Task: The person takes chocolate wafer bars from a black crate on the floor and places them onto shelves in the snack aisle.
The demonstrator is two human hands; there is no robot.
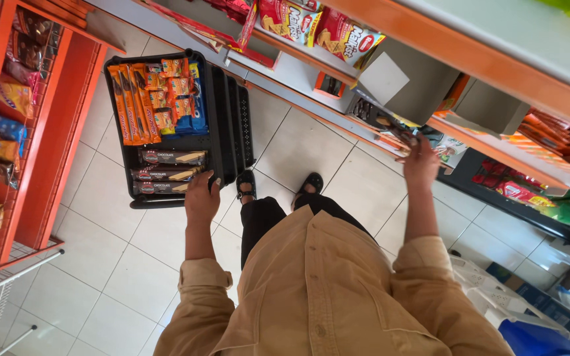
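My left hand (201, 196) grips the near rim of a black plastic tray (227, 125) held out over the tiled floor. The tray carries long orange biscuit packs (130, 103), small orange and blue snack packs (178, 95) and three brown chocolate wafer packs (170, 157). My right hand (419, 160) reaches to the lower shelf on the right and closes on a dark snack pack (394, 130) at the shelf edge. Tan sleeves cover both my arms.
An orange shelf unit (67, 112) with hanging snack bags stands to the left. Orange-edged shelves (496, 72) with red packs and cardboard boxes run along the right. White and blue bags (529, 316) lie on the floor at lower right. My black shoes (245, 185) stand on pale tiles.
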